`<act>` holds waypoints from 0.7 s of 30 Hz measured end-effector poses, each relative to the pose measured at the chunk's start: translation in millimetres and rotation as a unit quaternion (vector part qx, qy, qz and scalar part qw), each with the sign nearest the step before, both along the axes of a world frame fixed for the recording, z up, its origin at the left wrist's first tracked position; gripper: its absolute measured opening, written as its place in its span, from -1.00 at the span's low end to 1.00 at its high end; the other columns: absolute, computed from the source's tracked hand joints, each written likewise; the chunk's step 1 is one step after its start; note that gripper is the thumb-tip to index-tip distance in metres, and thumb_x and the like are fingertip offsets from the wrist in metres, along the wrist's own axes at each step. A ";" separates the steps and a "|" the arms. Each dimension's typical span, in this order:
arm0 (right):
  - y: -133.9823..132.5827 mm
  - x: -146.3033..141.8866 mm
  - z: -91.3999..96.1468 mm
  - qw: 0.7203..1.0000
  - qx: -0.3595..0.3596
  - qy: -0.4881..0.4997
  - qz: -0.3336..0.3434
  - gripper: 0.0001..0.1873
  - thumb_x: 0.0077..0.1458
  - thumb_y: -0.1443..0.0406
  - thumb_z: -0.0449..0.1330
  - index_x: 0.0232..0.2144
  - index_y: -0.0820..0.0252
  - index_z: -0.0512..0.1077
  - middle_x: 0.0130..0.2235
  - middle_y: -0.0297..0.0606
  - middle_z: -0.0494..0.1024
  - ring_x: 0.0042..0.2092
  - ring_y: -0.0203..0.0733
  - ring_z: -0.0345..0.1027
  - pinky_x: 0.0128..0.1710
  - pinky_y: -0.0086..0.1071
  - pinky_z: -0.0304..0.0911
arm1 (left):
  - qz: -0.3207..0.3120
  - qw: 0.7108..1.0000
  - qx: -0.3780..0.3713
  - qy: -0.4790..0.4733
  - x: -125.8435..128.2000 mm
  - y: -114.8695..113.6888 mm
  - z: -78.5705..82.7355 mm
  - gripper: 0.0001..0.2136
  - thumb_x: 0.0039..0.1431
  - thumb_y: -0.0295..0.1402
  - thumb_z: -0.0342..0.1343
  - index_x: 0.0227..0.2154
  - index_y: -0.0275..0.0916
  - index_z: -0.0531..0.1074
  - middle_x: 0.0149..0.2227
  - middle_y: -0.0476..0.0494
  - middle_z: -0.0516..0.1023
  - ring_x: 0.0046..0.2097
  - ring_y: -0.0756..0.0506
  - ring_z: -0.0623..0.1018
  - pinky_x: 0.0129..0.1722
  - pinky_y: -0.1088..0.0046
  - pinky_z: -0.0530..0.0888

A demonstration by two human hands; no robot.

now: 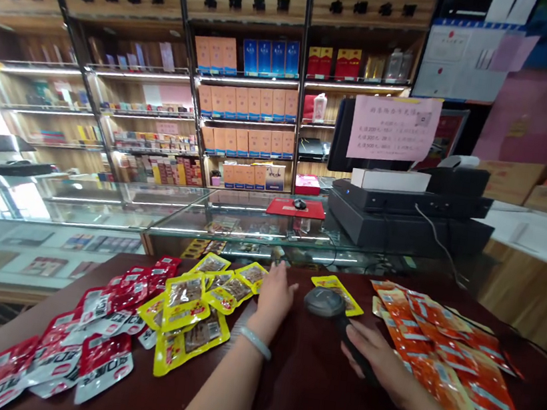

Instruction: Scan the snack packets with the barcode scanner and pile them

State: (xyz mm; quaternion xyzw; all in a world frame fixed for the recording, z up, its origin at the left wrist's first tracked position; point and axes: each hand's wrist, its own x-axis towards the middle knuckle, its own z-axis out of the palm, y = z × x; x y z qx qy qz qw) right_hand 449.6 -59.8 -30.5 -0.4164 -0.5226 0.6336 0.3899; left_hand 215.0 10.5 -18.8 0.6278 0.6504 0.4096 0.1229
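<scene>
My right hand [377,353] is wrapped round the handle of a dark barcode scanner [325,302]. The scanner's head points forward and left, just in front of a single yellow snack packet [342,293]. My left hand [278,294], with a pale bracelet at the wrist, reaches forward over the tabletop. Its thumb stands apart and its fingertips are partly hidden; I see nothing held in it. Left of that hand lies a pile of yellow snack packets [187,294] with clear windows, the closest beside the hand.
Red and white packets [104,361] spread at the left, orange packets [439,328] at the right. Beyond the dark table [308,398] stands a glass counter [187,210] with a mouse [299,204], a monitor [342,133] and a cash drawer [402,222]. Stocked shelves line the back wall.
</scene>
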 end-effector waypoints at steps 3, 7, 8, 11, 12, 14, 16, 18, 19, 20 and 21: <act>1.3 1.3 -5.5 1.000 0.007 -0.008 0.005 -0.42 -0.02 -0.17 0.26 -0.22 0.18 0.37 -0.58 -0.48 0.34 -0.61 -0.42 0.11 -0.62 -0.52 -0.04 | 0.119 0.971 -0.092 0.186 -23.8 -7.6 6.1 -0.30 0.11 -0.25 0.20 0.26 -0.48 0.16 0.28 -0.59 0.21 0.36 -0.48 0.08 0.28 -0.22 -0.12; 3.0 2.3 -9.4 1.000 -0.007 -0.002 -0.021 -0.45 -0.04 -0.17 0.27 -0.28 0.15 0.35 -0.56 -0.45 0.39 -0.61 -0.40 0.16 -0.62 -0.51 -0.02 | 0.084 0.946 -0.157 0.271 -23.9 -12.5 3.4 -0.26 0.08 -0.05 0.19 0.24 -0.41 0.22 0.30 -0.60 0.16 0.34 -0.52 0.10 0.24 -0.22 0.00; 3.7 2.6 -9.6 0.999 -0.014 0.002 -0.032 -0.44 -0.05 -0.18 0.28 -0.27 0.14 0.35 -0.55 -0.44 0.40 -0.61 -0.39 0.17 -0.61 -0.51 -0.01 | 0.050 0.949 -0.148 0.272 -19.8 -12.6 2.3 -0.31 0.11 -0.04 0.16 0.22 -0.35 0.26 0.29 -0.54 0.19 0.33 -0.48 0.12 0.24 -0.16 0.07; 6.1 4.0 -8.4 0.999 -0.015 0.022 -0.044 -0.45 -0.04 -0.18 0.27 -0.29 0.14 0.34 -0.57 -0.46 0.38 -0.63 -0.40 0.13 -0.63 -0.50 -0.04 | -0.042 0.964 -0.110 0.240 -8.5 -11.8 0.4 -0.61 0.22 -0.14 0.08 0.04 -0.18 0.45 0.16 -0.33 0.41 0.23 -0.30 0.33 0.15 0.14 0.28; 6.8 4.4 -7.4 0.999 -0.006 0.030 -0.040 -0.47 -0.02 -0.17 0.26 -0.32 0.14 0.34 -0.59 -0.48 0.35 -0.63 -0.42 0.10 -0.63 -0.50 -0.06 | -0.051 0.967 -0.095 0.233 -6.6 -11.7 0.3 -0.70 0.22 -0.19 0.09 -0.05 -0.17 0.50 0.09 -0.28 0.48 0.17 -0.24 0.40 0.11 0.24 0.31; 7.8 5.0 -5.1 0.998 0.010 0.044 -0.035 -0.49 0.02 -0.15 0.24 -0.37 0.15 0.32 -0.59 -0.50 0.32 -0.63 -0.44 0.06 -0.63 -0.51 -0.07 | -0.012 0.970 -0.057 0.238 -5.6 -11.8 0.5 -0.76 0.17 -0.24 0.14 -0.16 -0.22 0.52 -0.01 -0.26 0.52 0.06 -0.18 0.46 0.07 0.34 0.32; 8.1 5.3 -3.2 0.998 0.019 0.054 -0.031 -0.51 0.06 -0.14 0.22 -0.39 0.16 0.30 -0.59 -0.50 0.32 -0.63 -0.45 0.05 -0.64 -0.52 -0.07 | 0.076 0.964 -0.038 0.251 -6.7 -12.2 0.9 -0.64 0.09 -0.18 0.21 -0.11 -0.31 0.48 -0.03 -0.33 0.51 0.05 -0.24 0.45 0.06 0.30 0.30; 7.8 5.4 -1.9 0.997 0.022 0.065 -0.029 -0.52 0.08 -0.13 0.21 -0.40 0.15 0.28 -0.58 -0.50 0.31 -0.63 -0.46 0.05 -0.64 -0.53 -0.07 | 0.136 0.955 -0.060 0.256 -7.7 -11.8 1.3 -0.43 0.02 -0.10 0.25 0.03 -0.38 0.38 -0.02 -0.41 0.50 0.07 -0.32 0.43 0.04 0.23 0.30; 7.5 5.5 -1.4 0.997 0.023 0.070 -0.030 -0.52 0.08 -0.12 0.21 -0.41 0.15 0.27 -0.58 -0.50 0.31 -0.63 -0.47 0.05 -0.64 -0.53 -0.06 | 0.139 0.954 -0.083 0.254 -7.9 -10.8 1.4 -0.35 0.00 -0.09 0.27 0.09 -0.39 0.33 -0.03 -0.43 0.51 0.07 -0.34 0.44 0.01 0.22 0.31; 7.1 5.7 -0.7 0.996 0.023 0.074 -0.032 -0.52 0.08 -0.12 0.22 -0.41 0.15 0.27 -0.58 -0.50 0.32 -0.63 -0.47 0.05 -0.64 -0.54 -0.05 | 0.131 0.953 -0.114 0.248 -8.0 -9.3 1.3 -0.30 -0.03 -0.09 0.29 0.13 -0.38 0.29 -0.03 -0.42 0.52 0.06 -0.33 0.45 -0.02 0.25 0.32; 6.8 5.9 0.3 0.996 0.024 0.078 -0.036 -0.51 0.07 -0.13 0.22 -0.41 0.15 0.27 -0.58 -0.50 0.32 -0.63 -0.47 0.06 -0.64 -0.54 -0.05 | 0.115 0.954 -0.142 0.238 -8.1 -7.3 1.0 -0.28 -0.04 -0.12 0.30 0.15 -0.35 0.26 -0.04 -0.39 0.54 0.05 -0.30 0.48 -0.04 0.29 0.33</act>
